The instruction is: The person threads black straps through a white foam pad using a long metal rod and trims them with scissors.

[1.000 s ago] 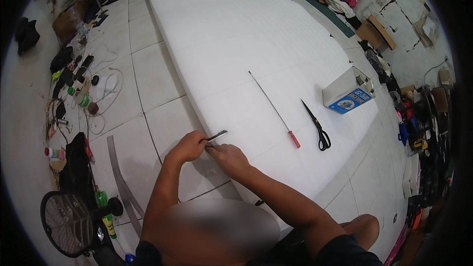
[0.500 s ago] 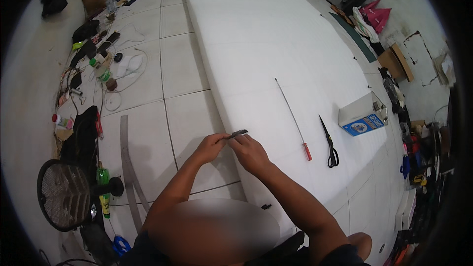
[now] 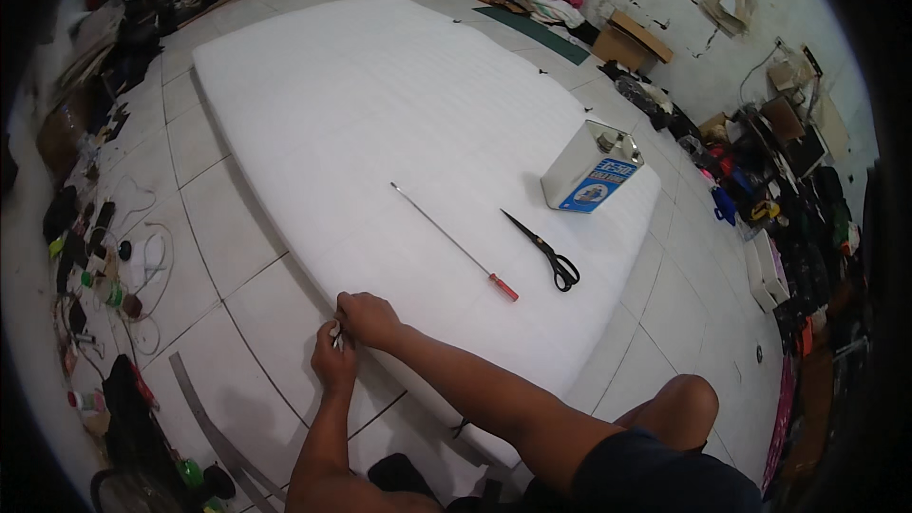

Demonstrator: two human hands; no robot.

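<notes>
Both my hands are together at the near left edge of a large white foam slab (image 3: 313,161) on the floor. My left hand (image 3: 332,361) is closed just below the edge, with a small pale, shiny bit showing at its fingertips. Against it, my right hand (image 3: 369,319) is closed with bent fingers over the slab's edge. What they pinch is mostly hidden. On the slab lie a long thin screwdriver (image 3: 503,286) with a red handle and black scissors (image 3: 543,249). Behind them stands a blue and white metal can (image 3: 591,171).
Grey strips (image 3: 204,415) lie on the tiled floor at left, near cables and bottles (image 3: 116,295). Small dark ties (image 3: 542,71) stick out along the slab's far right edge. Cardboard boxes (image 3: 631,41) and clutter line the right wall.
The view has swung to the right, so the slab appears further left. My hands have moved down against the slab's side edge; the dark piece seen between them before is now mostly hidden.
</notes>
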